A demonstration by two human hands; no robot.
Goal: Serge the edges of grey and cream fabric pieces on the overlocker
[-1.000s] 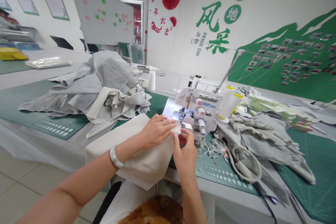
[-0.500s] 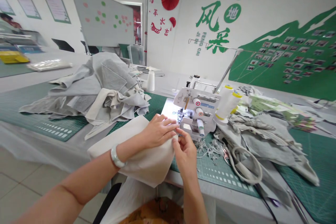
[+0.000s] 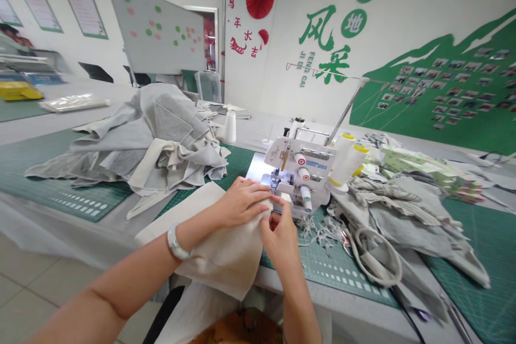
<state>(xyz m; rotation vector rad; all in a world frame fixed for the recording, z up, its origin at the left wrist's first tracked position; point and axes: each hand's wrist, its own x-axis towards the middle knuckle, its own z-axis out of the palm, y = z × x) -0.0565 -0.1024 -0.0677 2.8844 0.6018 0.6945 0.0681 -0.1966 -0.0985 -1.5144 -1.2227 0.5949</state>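
Observation:
A cream cloth piece (image 3: 215, 250) lies folded under my hands at the table's front edge. My left hand (image 3: 244, 203) rests on top of it and presses its folded layers, with a white bracelet (image 3: 176, 242) on the wrist. My right hand (image 3: 280, 235) pinches the cloth's edge from the near side. Both hands are just in front of the white overlock sewing machine (image 3: 300, 169), close to its presser foot (image 3: 276, 180). My fingers hide part of the cloth's edge, so I cannot tell whether it is under the foot.
A heap of grey fabric (image 3: 149, 145) sits left of the machine, and more grey fabric (image 3: 403, 220) lies to its right. Thread cones (image 3: 346, 161) stand behind it. Thread scraps (image 3: 318, 231) and scissors (image 3: 346, 241) lie on the green cutting mat (image 3: 342, 266).
My right hand has moved slightly up and left, closer to my left hand and the presser foot. The cloth's corner near the machine is now mostly hidden under my fingers.

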